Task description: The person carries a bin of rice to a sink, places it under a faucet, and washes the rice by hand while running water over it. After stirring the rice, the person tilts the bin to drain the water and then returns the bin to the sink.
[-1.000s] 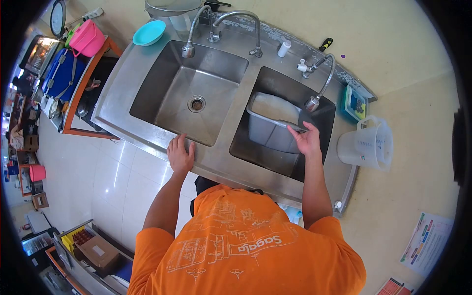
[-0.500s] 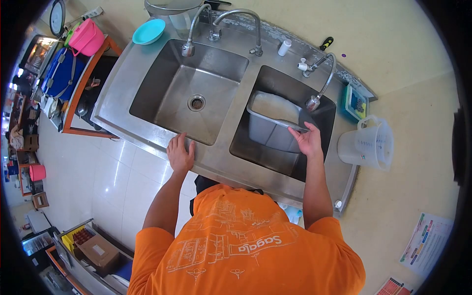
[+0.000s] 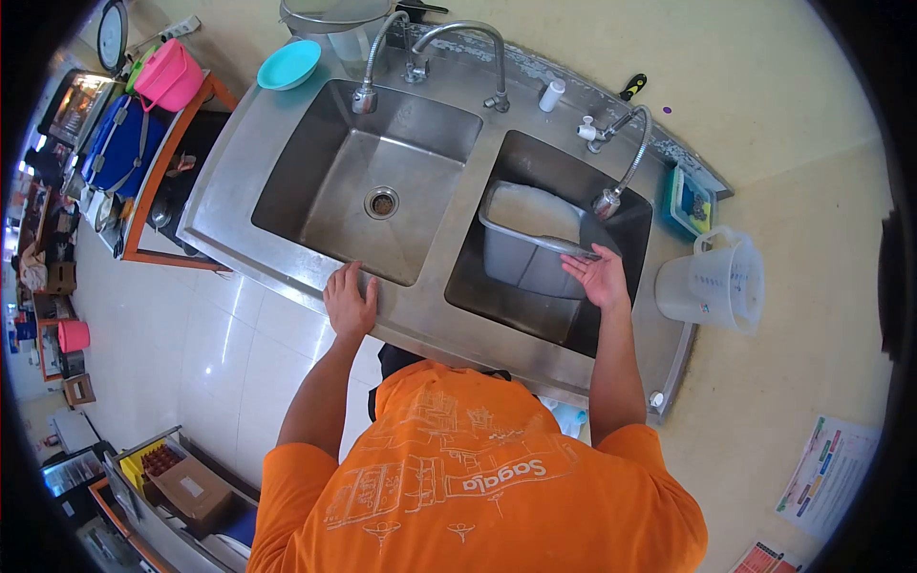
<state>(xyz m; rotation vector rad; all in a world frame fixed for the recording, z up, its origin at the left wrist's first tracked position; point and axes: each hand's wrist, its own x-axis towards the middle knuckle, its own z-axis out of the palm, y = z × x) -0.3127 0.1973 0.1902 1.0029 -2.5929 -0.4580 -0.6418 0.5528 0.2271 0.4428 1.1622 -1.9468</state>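
Note:
My left hand (image 3: 351, 298) lies flat on the front edge of the steel sink counter (image 3: 420, 310), beside the left basin (image 3: 382, 158). Its fingers are stretched out and it holds nothing. In the right basin (image 3: 497, 298) sits a grey plastic tub (image 3: 525, 260) with cloudy, pale liquid in it. My right hand (image 3: 600, 278) is at the tub's near right rim, palm turned up, with its fingers on the rim. Above the tub's right side hangs a flexible faucet spout (image 3: 608, 201); no water stream can be made out.
To the right stands a clear measuring jug (image 3: 705, 285), with a teal-lidded container (image 3: 690, 202) behind it. A turquoise bowl (image 3: 288, 65) sits at the back left. Two more faucets (image 3: 466, 26) rise behind the left basin. A white bottle (image 3: 551, 95) stands on the back ledge.
The fingers of my right hand have shifted slightly and lie closer together at the tub's rim. My left hand stays on the counter edge.

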